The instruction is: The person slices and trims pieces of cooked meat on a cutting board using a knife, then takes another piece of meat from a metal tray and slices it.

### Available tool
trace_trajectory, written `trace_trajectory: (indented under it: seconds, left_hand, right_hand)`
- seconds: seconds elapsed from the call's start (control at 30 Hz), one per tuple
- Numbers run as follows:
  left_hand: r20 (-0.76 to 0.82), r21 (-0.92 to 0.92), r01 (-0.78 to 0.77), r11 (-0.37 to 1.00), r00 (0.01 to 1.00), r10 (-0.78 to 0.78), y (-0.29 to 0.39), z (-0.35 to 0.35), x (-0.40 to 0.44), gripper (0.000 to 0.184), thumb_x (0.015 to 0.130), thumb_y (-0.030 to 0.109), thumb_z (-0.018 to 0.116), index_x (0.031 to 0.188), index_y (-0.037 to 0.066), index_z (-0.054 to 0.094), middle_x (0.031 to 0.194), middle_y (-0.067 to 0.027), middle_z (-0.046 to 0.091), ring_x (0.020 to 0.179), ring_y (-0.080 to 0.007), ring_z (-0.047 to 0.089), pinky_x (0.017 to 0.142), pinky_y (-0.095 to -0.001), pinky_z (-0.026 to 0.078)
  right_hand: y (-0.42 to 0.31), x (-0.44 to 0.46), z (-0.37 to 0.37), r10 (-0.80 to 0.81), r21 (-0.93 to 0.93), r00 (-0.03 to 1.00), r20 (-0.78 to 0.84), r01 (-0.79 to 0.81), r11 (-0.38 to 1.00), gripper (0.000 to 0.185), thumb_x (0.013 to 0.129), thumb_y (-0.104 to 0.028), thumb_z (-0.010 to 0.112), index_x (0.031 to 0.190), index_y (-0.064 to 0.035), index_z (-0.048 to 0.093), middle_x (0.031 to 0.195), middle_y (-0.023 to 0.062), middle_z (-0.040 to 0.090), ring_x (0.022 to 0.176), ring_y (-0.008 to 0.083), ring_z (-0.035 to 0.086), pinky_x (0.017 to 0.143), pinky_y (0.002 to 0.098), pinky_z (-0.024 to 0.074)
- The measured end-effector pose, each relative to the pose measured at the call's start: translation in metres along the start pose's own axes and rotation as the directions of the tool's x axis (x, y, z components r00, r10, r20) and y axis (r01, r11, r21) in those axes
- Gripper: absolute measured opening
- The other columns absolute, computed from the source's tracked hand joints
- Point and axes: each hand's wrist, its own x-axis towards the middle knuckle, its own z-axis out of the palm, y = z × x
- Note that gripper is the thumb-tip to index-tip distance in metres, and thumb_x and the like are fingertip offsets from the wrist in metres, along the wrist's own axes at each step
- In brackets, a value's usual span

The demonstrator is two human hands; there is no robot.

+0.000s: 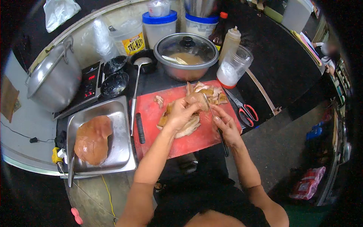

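Two bare hands are working above a red cutting board [176, 150]. We are noting the left hand [180, 114] pinching a piece of meat [196, 98], while the right hand [227, 128] is grasping a knife [225, 146], its blade running up beside that piece. More cut meat [190, 128] is lying on the board beneath. Farther off, an electric cooker [90, 83] is showing red characters that we are not managing to read. A lidded bowl [185, 71] is standing behind the board. Beyond, a tub [123, 39] is bearing a yellow label [134, 45], where we are reading "TRU-MAYO".
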Motion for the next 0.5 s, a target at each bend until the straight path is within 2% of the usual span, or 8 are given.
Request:
trace_trajectory:
  seconds: [0.07, 0.17, 0.23, 0.27, 0.37, 0.4, 0.47, 0.5]
  left_hand:
    - [0.037, -0.07, 0.014, 0.997, 0.999, -0.011, 0.0, -0.001, -0.001, 0.024, 0.085, 0.007, 0.065, 0.109, 0.003, 0.063, 0.092, -0.0006, 0.066, 0.078, -0.0065, 0.06, 0.067, -0.0204, 0.048]
    - [-0.02, -0.052, 0.029, 0.998, 0.999, -0.03, 0.002, 0.001, 0.0, 0.034, 0.087, 0.005, 0.062, 0.12, 0.002, 0.056, 0.101, -0.0026, 0.064, 0.084, -0.0068, 0.059, 0.068, -0.0208, 0.049]
    - [-0.065, -0.107, -0.176, 0.979, 0.983, 0.17, 0.003, 0.011, 0.001, 0.038, 0.086, 0.005, 0.062, 0.123, 0.002, 0.053, 0.106, -0.0063, 0.062, 0.087, -0.0099, 0.061, 0.07, -0.0241, 0.052]
    - [-0.072, -0.123, -0.219, 0.968, 0.975, 0.212, 0.007, 0.015, 0.0, 0.041, 0.086, 0.004, 0.062, 0.125, 0.002, 0.052, 0.108, -0.0071, 0.062, 0.089, -0.0105, 0.061, 0.071, -0.0249, 0.053]
    - [-0.056, -0.158, -0.235, 0.959, 0.972, 0.229, 0.016, 0.021, -0.005, 0.05, 0.084, -0.001, 0.061, 0.132, 0.004, 0.047, 0.113, -0.0073, 0.059, 0.094, -0.0107, 0.059, 0.072, -0.0258, 0.053]
    - [-0.011, -0.093, -0.204, 0.975, 0.979, 0.204, 0.016, 0.018, -0.005, 0.051, 0.084, -0.003, 0.06, 0.133, 0.004, 0.046, 0.113, -0.0067, 0.059, 0.095, -0.0106, 0.059, 0.073, -0.0255, 0.053]
    - [0.071, 0.042, -0.149, 0.988, 0.987, 0.146, 0.015, 0.012, -0.003, 0.055, 0.082, -0.007, 0.058, 0.134, 0.004, 0.044, 0.113, -0.0055, 0.059, 0.096, -0.0104, 0.058, 0.075, -0.0249, 0.052]
    - [0.082, 0.026, -0.148, 0.989, 0.986, 0.146, 0.014, 0.012, -0.004, 0.055, 0.082, -0.007, 0.058, 0.134, 0.004, 0.044, 0.114, -0.0054, 0.059, 0.096, -0.0101, 0.058, 0.076, -0.0245, 0.052]
  right_hand:
    - [-0.005, -0.004, 0.003, 0.049, 0.123, 0.999, 0.021, -0.051, 0.991, 0.047, 0.094, -0.019, 0.054, 0.138, -0.0089, 0.04, 0.07, -0.006, 0.049, 0.053, 0.0012, 0.042, 0.047, 0.0171, 0.0325]
    - [-0.004, -0.003, 0.004, -0.002, 0.007, 0.994, -0.108, 0.002, 1.0, 0.047, 0.094, -0.018, 0.054, 0.138, -0.0094, 0.04, 0.066, -0.0064, 0.046, 0.052, 0.0015, 0.041, 0.046, 0.0176, 0.0321]
    - [-0.001, -0.004, 0.002, -0.048, -0.022, 0.993, -0.108, 0.046, 0.999, 0.046, 0.094, -0.016, 0.054, 0.138, -0.0096, 0.041, 0.068, -0.0057, 0.048, 0.053, 0.0008, 0.041, 0.046, 0.017, 0.0315]
    - [0.0, -0.004, 0.001, -0.071, -0.037, 0.992, -0.107, 0.067, 0.997, 0.045, 0.094, -0.015, 0.053, 0.137, -0.0096, 0.041, 0.069, -0.0053, 0.048, 0.054, 0.0004, 0.041, 0.046, 0.0166, 0.0313]
    - [-0.004, -0.006, 0.002, -0.142, -0.274, 0.983, -0.12, 0.104, 0.956, 0.043, 0.094, -0.009, 0.05, 0.136, -0.0068, 0.042, 0.091, 0.0022, 0.056, 0.075, 0.0056, 0.053, 0.062, 0.02, 0.0418]
    - [-0.004, -0.007, 0.003, -0.183, -0.355, 0.976, -0.119, 0.131, 0.926, 0.042, 0.094, -0.007, 0.049, 0.136, -0.0058, 0.042, 0.099, 0.0047, 0.057, 0.083, 0.0075, 0.055, 0.069, 0.0215, 0.0441]
    - [-0.006, -0.008, 0.005, -0.27, -0.477, 0.959, -0.088, 0.197, 0.857, 0.042, 0.094, -0.005, 0.047, 0.135, -0.0034, 0.042, 0.115, 0.0091, 0.055, 0.101, 0.0119, 0.054, 0.083, 0.0256, 0.0436]
    - [-0.008, -0.009, 0.007, -0.29, -0.514, 0.954, -0.071, 0.214, 0.831, 0.041, 0.094, -0.004, 0.046, 0.135, -0.0023, 0.041, 0.123, 0.0109, 0.053, 0.109, 0.014, 0.053, 0.09, 0.0276, 0.0425]
